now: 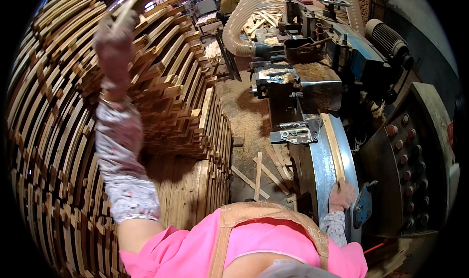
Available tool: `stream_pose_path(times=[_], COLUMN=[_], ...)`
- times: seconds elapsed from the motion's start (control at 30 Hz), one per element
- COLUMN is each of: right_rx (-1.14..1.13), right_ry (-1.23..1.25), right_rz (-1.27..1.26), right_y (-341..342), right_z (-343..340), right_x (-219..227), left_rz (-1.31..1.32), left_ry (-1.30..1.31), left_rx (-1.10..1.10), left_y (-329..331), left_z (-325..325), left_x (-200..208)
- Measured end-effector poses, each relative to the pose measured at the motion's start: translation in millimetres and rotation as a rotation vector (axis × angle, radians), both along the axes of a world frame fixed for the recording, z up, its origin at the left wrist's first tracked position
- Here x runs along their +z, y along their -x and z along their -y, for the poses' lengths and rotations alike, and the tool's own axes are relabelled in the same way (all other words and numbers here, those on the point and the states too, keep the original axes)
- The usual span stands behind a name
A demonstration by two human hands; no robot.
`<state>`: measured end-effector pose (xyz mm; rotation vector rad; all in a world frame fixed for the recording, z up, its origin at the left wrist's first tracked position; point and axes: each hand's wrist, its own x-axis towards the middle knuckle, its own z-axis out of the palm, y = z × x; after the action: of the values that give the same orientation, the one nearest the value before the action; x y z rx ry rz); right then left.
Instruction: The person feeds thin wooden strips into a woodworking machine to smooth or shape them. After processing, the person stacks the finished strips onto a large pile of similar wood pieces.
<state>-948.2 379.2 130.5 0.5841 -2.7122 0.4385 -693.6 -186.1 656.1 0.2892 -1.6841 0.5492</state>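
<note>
A: Where are our hands rn?

B: Our left hand (pixel 115 36) is up high, gloved, fingers clenched round a thin wooden strip (pixel 128 5) at the top of the slat stack (pixel 53 131). It's blurred, so we can't tell more abt the grip.

A: And the other?

B: Our right hand (pixel 341 196) is low by the machine, fingers curled on the near end of a long wooden strip (pixel 333 148) lying along the curved metal feed table (pixel 320 165). The strip runs away from us twd the machine's clamp block (pixel 295 131).

A: What's around us?

B: Stack fills the whole left side, slats criss-crossed in layers, w/ a lower pile of boards (pixel 195 190) just beside our apron. Loose offcuts (pixel 259 173) and sawdust on the floor between stack and machine. A ribbed dust hose (pixel 242 21) arcs over to the cutter housing (pixel 298 78), which is heaped w/ sawdust. Control panel (pixel 410 165) w/ round buttons sits right of the table. A motor (pixel 388 41) is farther back.

A: Anyone else?

B: One person (pixel 229 0) far back, well apart from us.
</note>
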Motion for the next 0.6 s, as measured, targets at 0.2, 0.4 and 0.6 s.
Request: stream_pose_path(times=[0.2,0.4,0.6], right_rx=[0.084,0.522,0.143], right_ry=[0.589,1.409,0.51], right_rz=[0.716,0.874,0.486], right_y=[50.1,-52.9,-63.4], right_z=[106.6,234.5,34.3], right_x=[58.8,226.1,72.1], left_rz=[-0.194,0.167,1.1], left_ry=[-0.162,-0.681,-0.709], left_rx=[-0.592,-0.911,-0.886], left_y=[81.7,125.7,89.9], left_z=[-130.4,-261.2,-262.9], left_x=[-173.0,-407.7,-434.5])
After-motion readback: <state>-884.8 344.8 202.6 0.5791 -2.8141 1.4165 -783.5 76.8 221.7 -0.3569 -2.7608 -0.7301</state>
